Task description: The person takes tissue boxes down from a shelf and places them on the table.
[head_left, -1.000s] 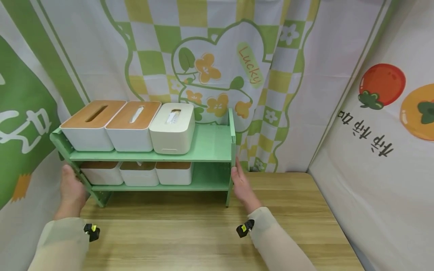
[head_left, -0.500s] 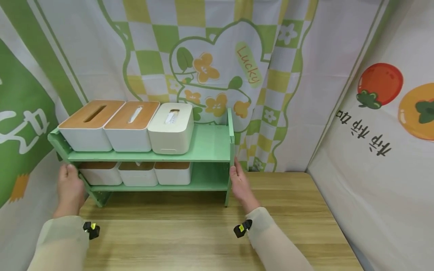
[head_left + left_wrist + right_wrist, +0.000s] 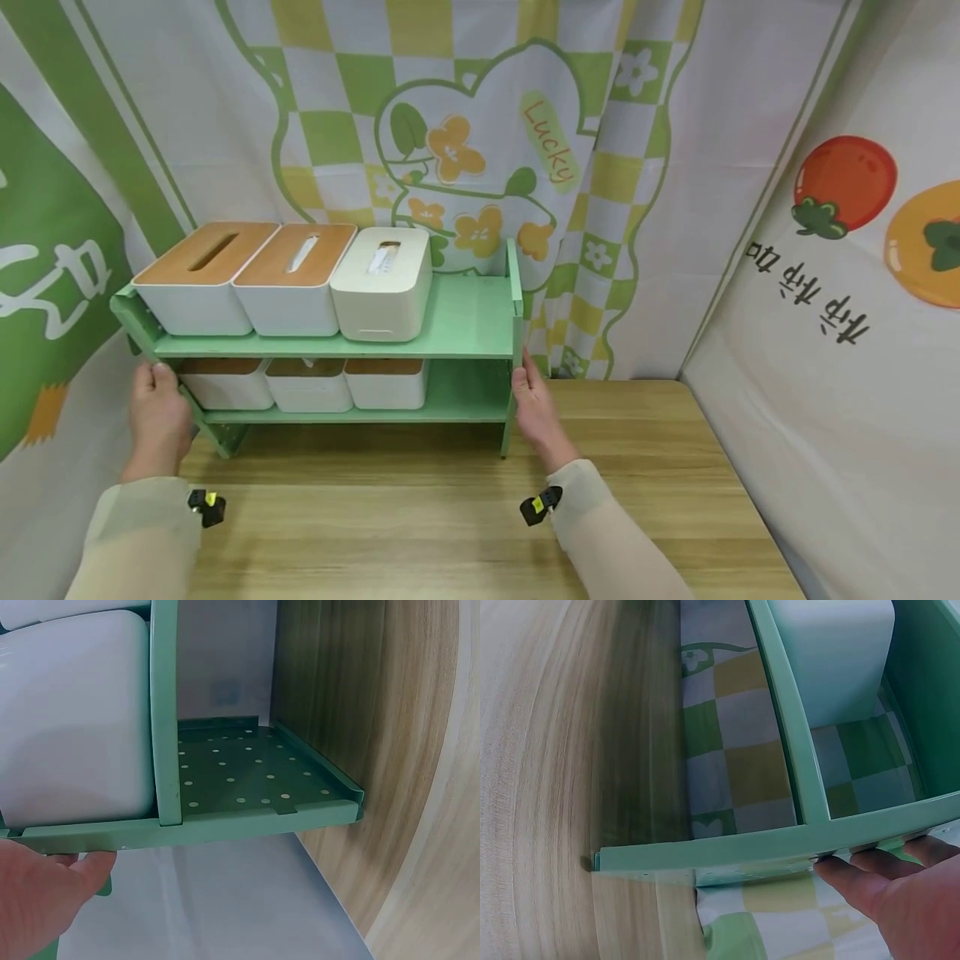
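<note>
A green two-tier shelf rack (image 3: 472,317) stands on the wooden table between my hands. My left hand (image 3: 159,421) presses the outer face of its left side panel, with fingertips at the panel's edge in the left wrist view. On the right, my right hand (image 3: 538,412) rests with extended fingers (image 3: 855,881) along the outside of the other side panel. Three tissue boxes line the upper tier: two with wood-brown lids, one left (image 3: 202,283) and one middle (image 3: 296,283), and a cream one (image 3: 382,287). Three smaller white boxes (image 3: 386,387) sit on the lower tier.
The wooden table (image 3: 375,517) extends in front of the rack and to its right. A patterned curtain (image 3: 487,125) hangs close behind. Printed fabric walls stand on both sides, the right one (image 3: 817,400) along the table's edge.
Over the last half second the rack and its boxes have shifted very slightly to the right, with both hands keeping contact. The left hand's fingers sit a little differently than a second ago.
</note>
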{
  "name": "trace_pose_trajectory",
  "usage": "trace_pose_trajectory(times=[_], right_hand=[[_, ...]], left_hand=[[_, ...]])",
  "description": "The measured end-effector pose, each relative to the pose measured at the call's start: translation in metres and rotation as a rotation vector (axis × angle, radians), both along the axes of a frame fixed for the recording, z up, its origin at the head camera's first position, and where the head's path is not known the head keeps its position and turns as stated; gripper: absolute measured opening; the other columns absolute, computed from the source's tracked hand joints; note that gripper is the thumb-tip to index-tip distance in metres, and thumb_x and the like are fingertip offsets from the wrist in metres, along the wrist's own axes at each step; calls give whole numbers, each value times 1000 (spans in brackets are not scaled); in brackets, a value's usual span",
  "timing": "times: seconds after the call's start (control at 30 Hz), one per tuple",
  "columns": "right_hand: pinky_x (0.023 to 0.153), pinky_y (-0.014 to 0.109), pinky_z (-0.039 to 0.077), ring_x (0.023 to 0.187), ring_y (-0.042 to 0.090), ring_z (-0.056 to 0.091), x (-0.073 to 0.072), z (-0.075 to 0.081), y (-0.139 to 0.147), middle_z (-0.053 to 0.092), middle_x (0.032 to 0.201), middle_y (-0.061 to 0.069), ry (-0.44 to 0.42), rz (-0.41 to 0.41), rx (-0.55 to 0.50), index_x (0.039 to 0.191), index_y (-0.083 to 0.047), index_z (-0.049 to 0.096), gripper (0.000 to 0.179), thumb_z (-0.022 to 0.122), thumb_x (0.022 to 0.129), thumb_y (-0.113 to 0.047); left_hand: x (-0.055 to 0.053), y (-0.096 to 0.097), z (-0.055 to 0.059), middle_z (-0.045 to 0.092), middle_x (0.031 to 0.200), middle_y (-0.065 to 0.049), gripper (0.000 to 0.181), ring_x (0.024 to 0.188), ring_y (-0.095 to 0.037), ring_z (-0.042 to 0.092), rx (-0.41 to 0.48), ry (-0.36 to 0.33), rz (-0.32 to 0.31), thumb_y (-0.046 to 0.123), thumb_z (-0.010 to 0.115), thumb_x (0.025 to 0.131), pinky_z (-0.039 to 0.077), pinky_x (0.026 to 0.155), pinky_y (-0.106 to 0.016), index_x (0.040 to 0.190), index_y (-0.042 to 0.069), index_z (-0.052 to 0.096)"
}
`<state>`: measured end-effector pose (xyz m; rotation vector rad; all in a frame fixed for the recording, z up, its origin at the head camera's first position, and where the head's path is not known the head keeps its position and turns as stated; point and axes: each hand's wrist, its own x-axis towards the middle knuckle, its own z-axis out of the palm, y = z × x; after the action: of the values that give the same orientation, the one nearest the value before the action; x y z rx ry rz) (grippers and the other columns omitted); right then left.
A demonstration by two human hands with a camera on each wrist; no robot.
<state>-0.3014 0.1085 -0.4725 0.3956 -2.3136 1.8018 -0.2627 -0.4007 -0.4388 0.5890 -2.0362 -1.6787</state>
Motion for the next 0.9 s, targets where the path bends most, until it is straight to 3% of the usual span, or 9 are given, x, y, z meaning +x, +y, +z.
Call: trace_pose_trajectory(times=[0.33,0.9], right_hand=[[115,51,18,145,34,19,-4,-3,5,20,162,11,-26,20,-17,161,-15,17,55,28,110,-34],[114,50,22,142,34,28,3,-1,4,30,159,11,-2,-57,28,160,-16,25,61,27,107,-46]], left_hand=[[2,4,1,14,164,3,52,144,-13,11,25,-5,-8,47,21,106,11,116,-36,155,34,28],[5,7,3,16,163,3,49,142,-13,14,28,-26,5,45,20,107,12,116,-37,154,34,29]])
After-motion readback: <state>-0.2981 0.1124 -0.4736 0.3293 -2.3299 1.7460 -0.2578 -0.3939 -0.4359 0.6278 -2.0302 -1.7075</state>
